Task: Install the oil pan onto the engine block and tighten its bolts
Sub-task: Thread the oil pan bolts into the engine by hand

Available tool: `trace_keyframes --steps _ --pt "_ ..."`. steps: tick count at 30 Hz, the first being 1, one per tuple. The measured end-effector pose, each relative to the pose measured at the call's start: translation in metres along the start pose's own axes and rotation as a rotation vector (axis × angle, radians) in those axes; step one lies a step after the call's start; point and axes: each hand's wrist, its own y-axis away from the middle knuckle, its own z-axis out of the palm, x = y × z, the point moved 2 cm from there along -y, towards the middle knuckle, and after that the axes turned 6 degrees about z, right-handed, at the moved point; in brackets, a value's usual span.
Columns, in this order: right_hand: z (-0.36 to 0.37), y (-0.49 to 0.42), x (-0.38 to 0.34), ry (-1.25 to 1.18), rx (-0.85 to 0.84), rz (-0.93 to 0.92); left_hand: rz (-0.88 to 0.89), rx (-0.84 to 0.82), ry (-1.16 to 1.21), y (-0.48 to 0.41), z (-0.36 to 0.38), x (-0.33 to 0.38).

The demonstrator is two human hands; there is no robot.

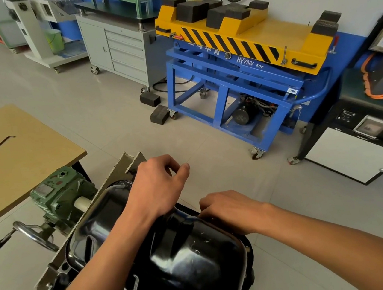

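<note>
Glossy black domed oil pan (175, 255)

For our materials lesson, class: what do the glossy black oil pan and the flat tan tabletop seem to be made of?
The glossy black oil pan looks like pressed sheet metal, painted or enamelled: sharp reflections, stamped ribs. The flat tan tabletop is likely fibreboard or laminate, matt: uniform colour, no visible grain.
</note>
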Motion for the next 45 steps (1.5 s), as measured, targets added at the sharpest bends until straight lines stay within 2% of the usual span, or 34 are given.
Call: trace_keyframes --steps 32,39,45 --pt "0.0014 -0.0068 -0.0020 0.103 -0.018 -0.031 0.016 0.000 -0.004 -0.0006 0.0005 -0.0017" --pt "0.0006 -0.0085 -0.0011 0.126 -0.072 0.029 0.000 0.004 -0.008 -0.0001 0.0010 -0.0018" --pt "-0.0020 -0.0039 0.0053 0.002 -0.085 0.057 0.000 0.002 0.001 0.0001 0.0008 -0.0007"
